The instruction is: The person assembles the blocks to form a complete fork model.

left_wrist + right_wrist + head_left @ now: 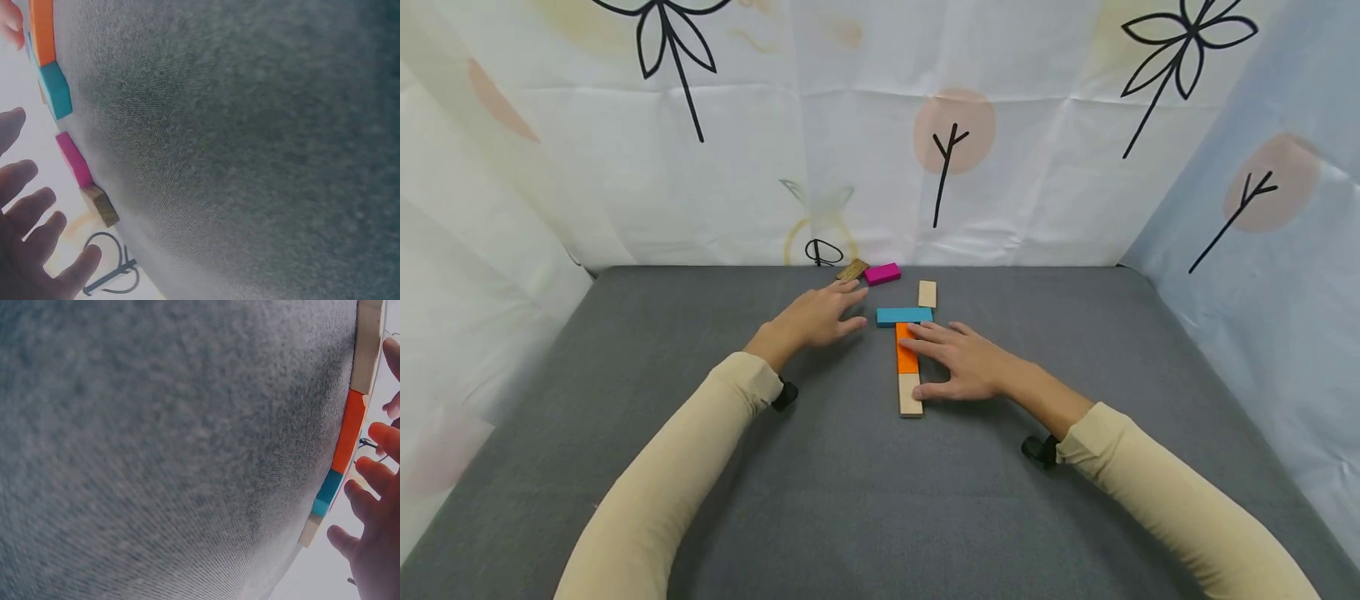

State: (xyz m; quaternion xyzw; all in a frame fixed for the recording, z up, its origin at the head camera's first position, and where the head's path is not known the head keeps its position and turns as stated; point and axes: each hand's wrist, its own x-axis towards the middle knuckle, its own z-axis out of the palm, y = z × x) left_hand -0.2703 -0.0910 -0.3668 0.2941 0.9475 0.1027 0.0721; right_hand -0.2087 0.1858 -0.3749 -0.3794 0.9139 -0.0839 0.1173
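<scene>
On the grey cloth surface (850, 517), from left: left hand (820, 319), fingers spread, gripping nothing, near a brown wooden rectangular block (853, 270); magenta rectangular block (882, 274) just beside that. Centre: blue rectangular block (904, 317) crosswise at the far end of an orange rectangular block (907, 363); pale wooden rectangular block (910, 404) in line at orange's near end. 2nd pale wooden block (927, 294) beyond blue's right end. Right hand (966, 362): fingers spread over orange, clamped on nothing; contact can't tell. Hands apart.
</scene>
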